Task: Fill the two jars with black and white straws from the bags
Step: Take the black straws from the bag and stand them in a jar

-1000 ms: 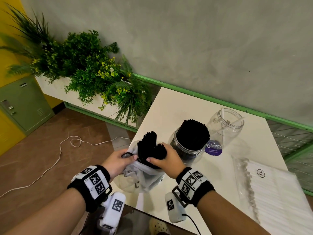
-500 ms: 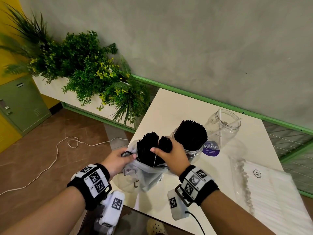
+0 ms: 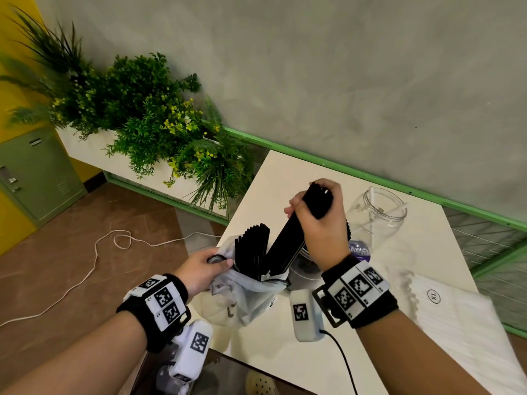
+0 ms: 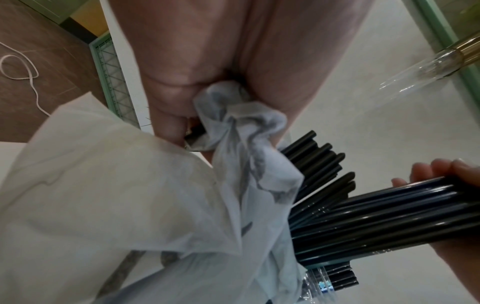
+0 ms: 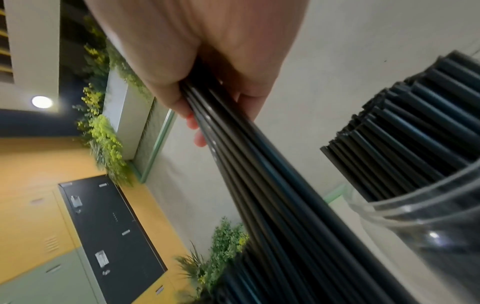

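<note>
My right hand [image 3: 319,215] grips a bundle of black straws [image 3: 288,240], lifted most of the way out of a thin plastic bag [image 3: 245,292]. My left hand [image 3: 202,266] pinches the bag's bunched rim [image 4: 233,115]. More black straws [image 3: 252,249] stand in the bag. Behind my right hand stands a clear jar [image 5: 420,222] packed with black straws [image 5: 405,127], mostly hidden in the head view. A second clear jar [image 3: 376,218] further right holds only a couple of white straws. A flat bag of white straws [image 3: 456,326] lies at the right.
The white table [image 3: 285,172] stands against a grey wall with a green rail. A planter of green plants [image 3: 148,121] sits left of the table. A white cord [image 3: 94,263] lies on the brown floor. A green locker [image 3: 31,172] stands far left.
My right hand has risen up and to the right, pulling its bundle of black straws most of the way out of the bag. The left hand has kept its pinch on the bag rim.
</note>
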The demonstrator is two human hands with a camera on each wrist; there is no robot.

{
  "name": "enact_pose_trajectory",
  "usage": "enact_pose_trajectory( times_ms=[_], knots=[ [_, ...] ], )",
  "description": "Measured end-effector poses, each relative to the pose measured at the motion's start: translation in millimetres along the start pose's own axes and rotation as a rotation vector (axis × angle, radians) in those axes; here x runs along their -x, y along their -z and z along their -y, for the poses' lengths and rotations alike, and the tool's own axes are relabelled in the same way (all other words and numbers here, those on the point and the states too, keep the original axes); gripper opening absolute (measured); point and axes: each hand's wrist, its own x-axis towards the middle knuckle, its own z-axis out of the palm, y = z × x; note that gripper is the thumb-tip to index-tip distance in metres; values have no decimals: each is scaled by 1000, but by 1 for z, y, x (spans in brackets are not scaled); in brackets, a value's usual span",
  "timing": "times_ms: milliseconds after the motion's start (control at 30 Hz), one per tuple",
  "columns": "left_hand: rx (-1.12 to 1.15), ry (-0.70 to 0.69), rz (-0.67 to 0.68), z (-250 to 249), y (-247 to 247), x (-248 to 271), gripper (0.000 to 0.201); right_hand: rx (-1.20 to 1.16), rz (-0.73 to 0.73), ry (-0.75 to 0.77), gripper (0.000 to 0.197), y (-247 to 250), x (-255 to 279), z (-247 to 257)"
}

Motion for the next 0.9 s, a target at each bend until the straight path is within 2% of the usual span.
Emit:
enact_pose_trajectory(
  times_ms=[133,300,467,667,900],
  knots=[
    [6,-4,9,-3,-2,1,10,-10,-22,8,42,0,-5,7],
    [-10,-1,15,-2,-1,-1,14,-41,-34,-24,41,-3,-4,16],
    [-16,10,1,0,4,-3,15,-110,-67,12,45,3,-14,31],
    [17,16,-6,-1,3,-3,11,-61,-78,10,43,12,-20,31],
    [-3,12,4,-2,2,-5,10,-102,-210,24,44,30,-27,32]
  ],
)
